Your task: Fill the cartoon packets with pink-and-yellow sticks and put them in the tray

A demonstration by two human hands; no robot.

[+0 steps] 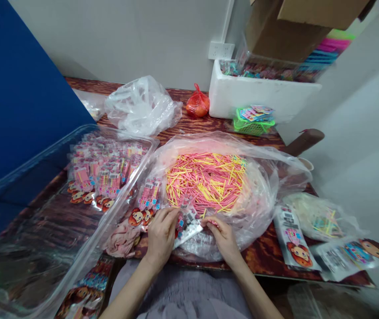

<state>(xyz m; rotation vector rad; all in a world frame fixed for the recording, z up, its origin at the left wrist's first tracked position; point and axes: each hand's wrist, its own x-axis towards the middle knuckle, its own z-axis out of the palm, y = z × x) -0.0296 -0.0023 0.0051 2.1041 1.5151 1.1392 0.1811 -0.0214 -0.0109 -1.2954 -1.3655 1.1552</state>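
Note:
My left hand (161,235) is closed on a small printed plastic packet (187,225) at the near edge of the table. My right hand (222,234) pinches the packet's other end, with a few pink sticks at its fingertips. Just beyond both hands lies a heap of pink and yellow sticks (206,179) inside an open clear plastic bag (262,177). A filled packet with a cartoon face (145,204) lies left of my left hand.
A clear plastic bin (59,248) at left holds several filled packets (101,175). Empty cartoon packets (295,241) and a bag of mixed sticks (319,217) lie at right. At the back are a crumpled clear bag (141,106), a red bag (198,104), a white foam box (259,95) and a green basket (254,120).

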